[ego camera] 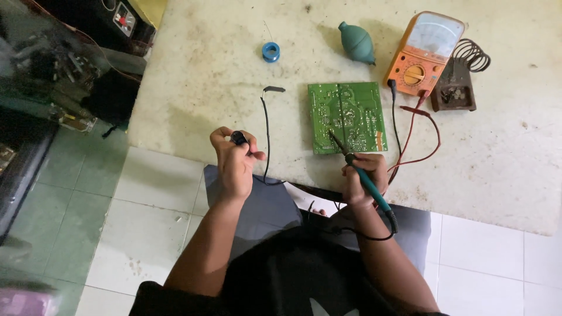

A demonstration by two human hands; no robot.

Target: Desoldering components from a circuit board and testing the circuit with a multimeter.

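Stained white table (497, 164); right hand (364, 175) angling soldering iron (357, 167) onto green circuit board (346, 116).

I count one green circuit board (348, 117) in front of me, one soldering iron (357, 169) with a teal handle, and one orange analog multimeter (424, 54) with two probe leads, one red (422, 136) and one black (394, 120). There is one teal rubber blower bulb (356, 43), one blue solder spool (270, 51), one coiled iron stand (458, 79), and one small black pen-like tool (239, 138). Two hands, both mine.
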